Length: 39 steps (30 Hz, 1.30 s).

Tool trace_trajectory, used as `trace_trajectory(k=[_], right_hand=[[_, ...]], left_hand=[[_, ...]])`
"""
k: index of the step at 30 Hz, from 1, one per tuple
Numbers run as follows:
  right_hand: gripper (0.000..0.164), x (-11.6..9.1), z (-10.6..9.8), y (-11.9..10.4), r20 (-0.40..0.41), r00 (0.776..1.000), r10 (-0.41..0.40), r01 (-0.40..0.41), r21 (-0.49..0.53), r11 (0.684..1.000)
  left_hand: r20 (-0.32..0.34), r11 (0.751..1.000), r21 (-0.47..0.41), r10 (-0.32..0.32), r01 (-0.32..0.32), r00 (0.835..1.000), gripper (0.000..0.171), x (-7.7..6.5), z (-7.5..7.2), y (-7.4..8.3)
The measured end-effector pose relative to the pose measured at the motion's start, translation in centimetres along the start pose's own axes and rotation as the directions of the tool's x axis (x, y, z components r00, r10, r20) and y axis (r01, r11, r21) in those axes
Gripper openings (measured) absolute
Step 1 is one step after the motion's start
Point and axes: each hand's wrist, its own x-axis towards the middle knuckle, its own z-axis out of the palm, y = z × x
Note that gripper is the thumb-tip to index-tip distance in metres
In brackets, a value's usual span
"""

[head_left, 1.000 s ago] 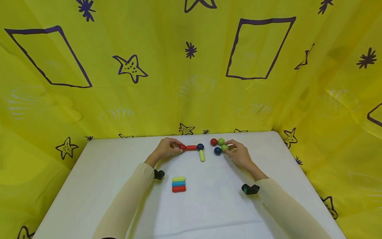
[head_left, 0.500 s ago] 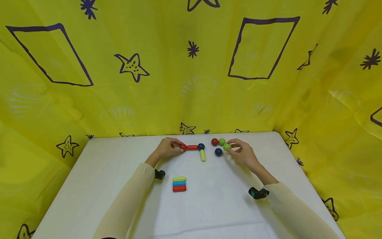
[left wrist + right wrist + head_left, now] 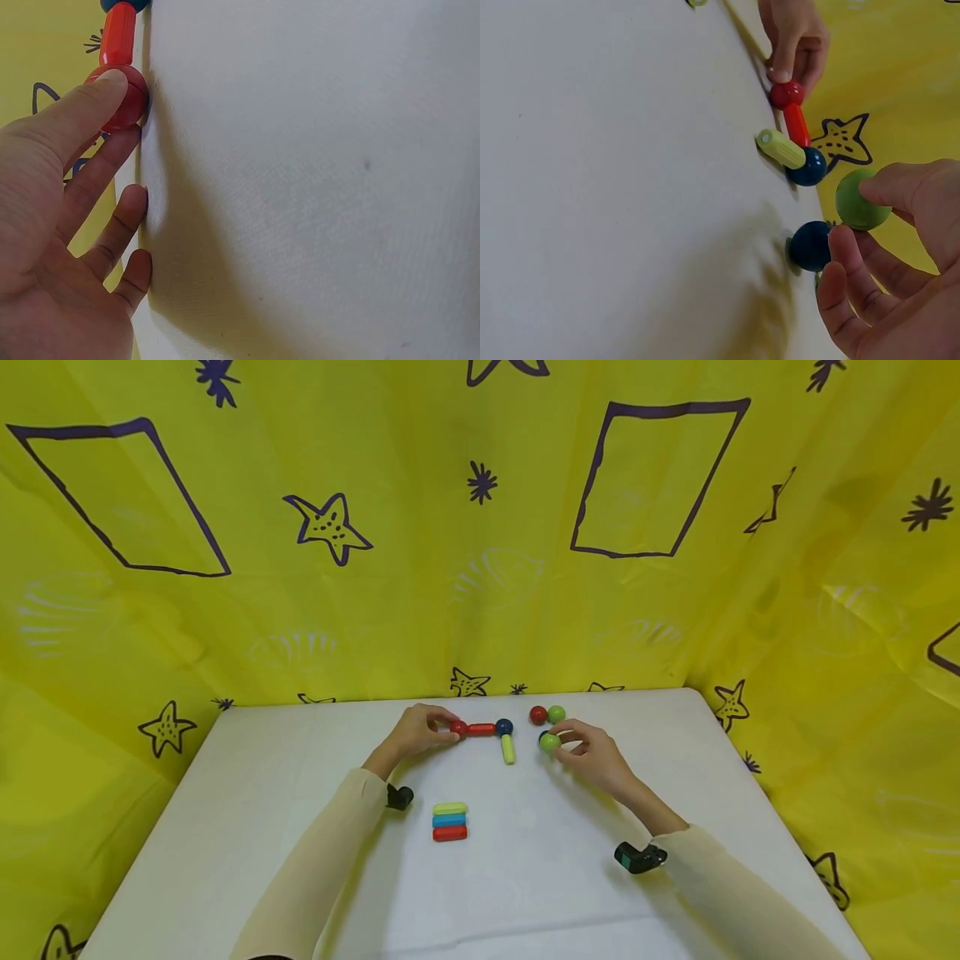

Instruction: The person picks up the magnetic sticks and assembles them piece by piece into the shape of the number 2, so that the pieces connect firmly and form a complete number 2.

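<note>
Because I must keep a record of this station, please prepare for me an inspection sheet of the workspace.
Surface: white table, creased near the wearer.
Job's things: in an L, end red ball, red rod, corner blue ball and yellow rod; three rods side by side, nearer the wearer; loose red ball, loose green ball, and loose blue ball, mostly hidden in the head view.
Clutter: nothing seen.
Grippers: left hand pinches the end red ball; right hand pinches a second green ball.
Cables: nothing seen.
Surroundings: yellow curtain behind and at both sides, with dark stars.
</note>
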Motion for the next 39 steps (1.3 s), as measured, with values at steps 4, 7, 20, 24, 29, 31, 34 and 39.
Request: trace_trajectory(k=[4, 7, 20, 24, 29, 31, 34, 39], right_hand=[[0.028, 0.0, 1.1, 0.2, 0.035, 0.999, -0.024, 0.024, 0.019, 1.0], [0.028, -0.2, 2.0, 0.0, 0.059, 0.998, -0.025, 0.024, 0.022, 0.999], [0.022, -0.3, 5.1, -0.2, 0.096, 0.995, -0.014, 0.015, -0.014, 1.0], [0.022, -0.2, 5.5, -0.3, 0.091, 0.996, -0.015, 0.017, -0.027, 1.0], [0.022, -0.3, 5.7, -0.2, 0.085, 0.996, -0.01, 0.015, -0.06, 0.998], [0.023, -0.3, 5.8, -0.2, 0.083, 0.997, -0.007, 0.013, -0.073, 0.997], [0.024, -0.3, 5.9, -0.1, 0.082, 0.997, -0.007, 0.013, -0.077, 0.997], [0.025, -0.3, 6.0, -0.1, 0.081, 0.997, -0.01, 0.016, -0.079, 0.997]], left_hand=[[0.001, 1.0, 0.002, -0.006, 0.006, 1.0, 0.031, -0.1, 0.0, 0.1], [-0.001, 1.0, 0.011, -0.007, 0.007, 1.0, 0.031, 0.0, 0.1, 0.1], [0.001, 1.0, 0.015, 0.017, -0.017, 1.0, 0.032, 0.0, 0.1, -0.1], [0.0, 1.0, 0.01, 0.013, -0.013, 1.0, 0.032, 0.1, 0.0, -0.2], [0.001, 1.0, -0.005, 0.008, -0.008, 1.0, 0.032, 0.1, 0.0, -0.2], [0.003, 1.0, -0.005, 0.008, -0.008, 1.0, 0.032, 0.1, 0.0, -0.2], [0.003, 1.0, 0.002, 0.014, -0.014, 1.0, 0.032, 0.2, 0.1, -0.3], [0.005, 0.999, 0.026, 0.046, -0.046, 0.999, 0.034, 0.3, 0.0, -0.3]])
